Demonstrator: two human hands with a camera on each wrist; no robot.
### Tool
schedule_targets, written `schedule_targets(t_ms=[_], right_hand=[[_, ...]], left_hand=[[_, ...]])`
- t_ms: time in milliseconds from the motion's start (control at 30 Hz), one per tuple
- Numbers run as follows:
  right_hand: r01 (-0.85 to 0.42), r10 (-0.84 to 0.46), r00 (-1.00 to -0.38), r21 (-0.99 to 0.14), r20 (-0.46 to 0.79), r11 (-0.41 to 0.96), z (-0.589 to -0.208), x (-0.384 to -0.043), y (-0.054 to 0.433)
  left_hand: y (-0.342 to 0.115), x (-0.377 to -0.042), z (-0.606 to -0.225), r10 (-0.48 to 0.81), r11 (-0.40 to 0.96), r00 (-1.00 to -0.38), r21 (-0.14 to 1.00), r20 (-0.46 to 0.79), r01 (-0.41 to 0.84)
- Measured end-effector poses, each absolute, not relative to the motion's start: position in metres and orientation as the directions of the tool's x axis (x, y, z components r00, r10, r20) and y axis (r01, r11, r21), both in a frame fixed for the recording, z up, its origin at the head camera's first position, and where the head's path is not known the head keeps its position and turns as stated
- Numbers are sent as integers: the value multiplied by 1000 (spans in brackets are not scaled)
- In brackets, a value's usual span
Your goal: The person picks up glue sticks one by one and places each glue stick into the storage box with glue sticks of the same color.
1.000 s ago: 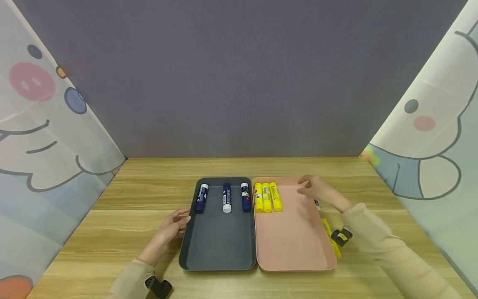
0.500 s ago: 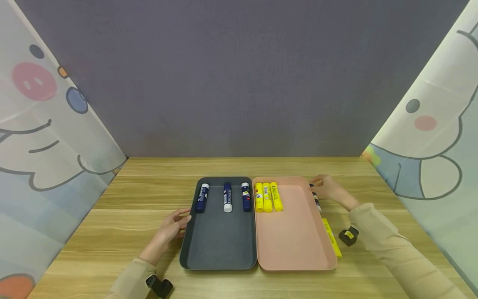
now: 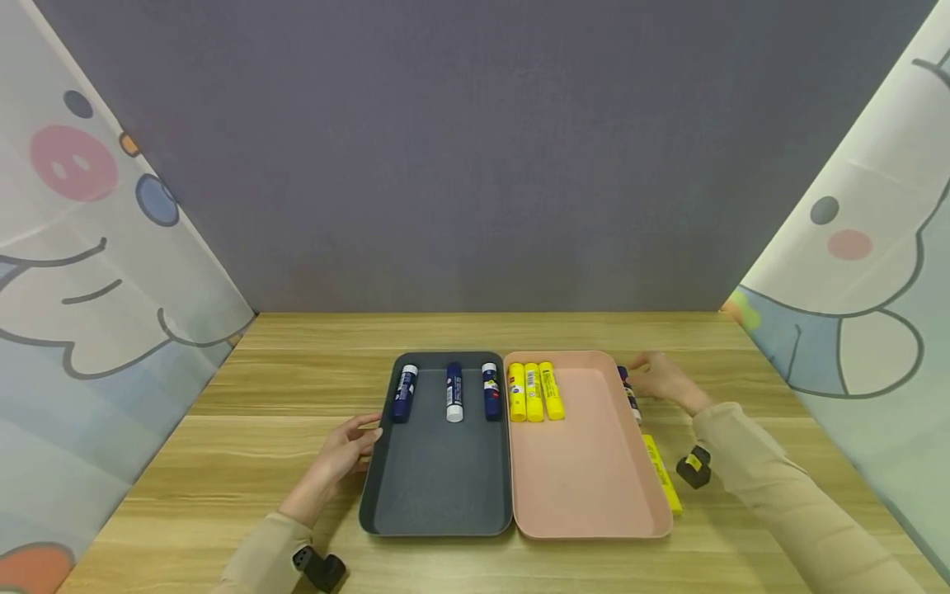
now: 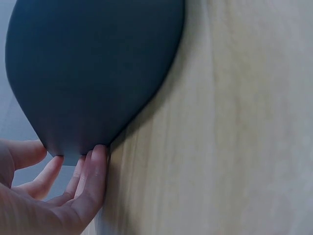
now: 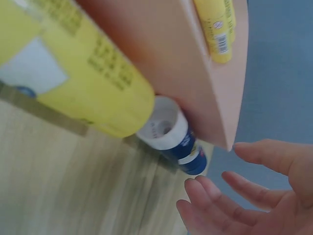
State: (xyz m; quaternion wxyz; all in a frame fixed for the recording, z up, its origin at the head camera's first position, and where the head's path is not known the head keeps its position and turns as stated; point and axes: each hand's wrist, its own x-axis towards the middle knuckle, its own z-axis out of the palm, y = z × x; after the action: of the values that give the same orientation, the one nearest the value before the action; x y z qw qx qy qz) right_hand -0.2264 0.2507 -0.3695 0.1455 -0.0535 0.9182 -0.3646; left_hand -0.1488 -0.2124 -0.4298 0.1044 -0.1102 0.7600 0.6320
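My left hand rests at the left side of the dark grey tray, fingertips against its outer wall and thumb at the rim. To the right of the pink tray, my right hand is beside a dark blue glue stick with a white end. The right wrist view shows that hand's fingers spread and holding nothing, fingertips near the blue stick's far end. A yellow glue stick lies nearer me, along the same tray edge; it looms large in the right wrist view.
The two trays stand side by side on the wooden table. Three blue glue sticks lie apart in the grey tray's far half. Three yellow glue sticks lie together at the pink tray's far left. A grey panel rises behind the table.
My right hand has moved right, from over the pink tray's far right corner to outside its edge, uncovering the blue glue stick there. The left hand stays at the grey tray.
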Motion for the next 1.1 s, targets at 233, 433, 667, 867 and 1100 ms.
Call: schedule_targets(t_ms=[233,433,667,867,1100], right_hand=[[59,-202,-939,-707,-279,704,-381,-231,256],[50,-216,-935,-708,-281,704,-387,-231,260],[98,-179,-934,-703,-310,705,-390,-231,260],[97,-175,-936,-703,-305,705,-392,-232,258],[121,-185,-924,-716,-334,687,-394,-235,258]], left_hand=[[-211,-148,-429,-36,183,-955,937,-296,-297],[-212,-148,-430,-35,183,-956,939,-291,-292],[-211,-148,-430,-36,176,-955,939,-293,-295],[-211,-148,-429,-46,177,-955,938,-293,-296],[-211,-148,-429,-35,173,-957,942,-288,-289]])
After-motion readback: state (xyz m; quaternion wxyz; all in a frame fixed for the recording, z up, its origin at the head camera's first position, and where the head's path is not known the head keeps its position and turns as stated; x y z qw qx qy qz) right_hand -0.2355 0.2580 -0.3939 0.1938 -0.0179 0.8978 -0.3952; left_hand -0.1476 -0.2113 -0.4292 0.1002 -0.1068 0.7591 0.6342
